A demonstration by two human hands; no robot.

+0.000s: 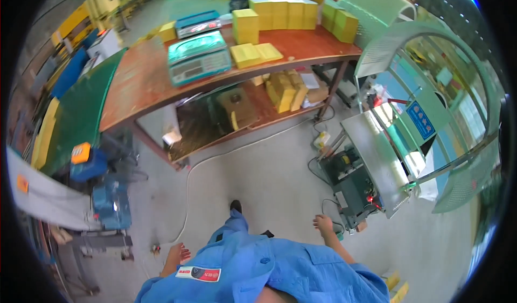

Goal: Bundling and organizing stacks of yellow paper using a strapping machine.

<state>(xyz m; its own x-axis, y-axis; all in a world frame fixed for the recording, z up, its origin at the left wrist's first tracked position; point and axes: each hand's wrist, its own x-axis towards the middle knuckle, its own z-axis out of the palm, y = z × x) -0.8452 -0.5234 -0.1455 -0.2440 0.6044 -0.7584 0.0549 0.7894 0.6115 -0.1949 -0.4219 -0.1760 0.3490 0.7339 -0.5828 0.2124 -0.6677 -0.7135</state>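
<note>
Clock directions are taken from the centre of the view. The left hand (175, 253), at 7 o'clock, is released and holds nothing visible, its fingers loosely bent; nearest it is the end of a white cable (188, 187) on the floor. The right hand (324, 225), at 5 o'clock, is likewise released, hanging near a dark grey machine (350, 195) with a red light at 4 o'clock. At 11 o'clock, a teal-framed weighing scale (212, 63) stands on a red-brown table (140, 82); yellow boxes (288, 15) stand at 12.
</note>
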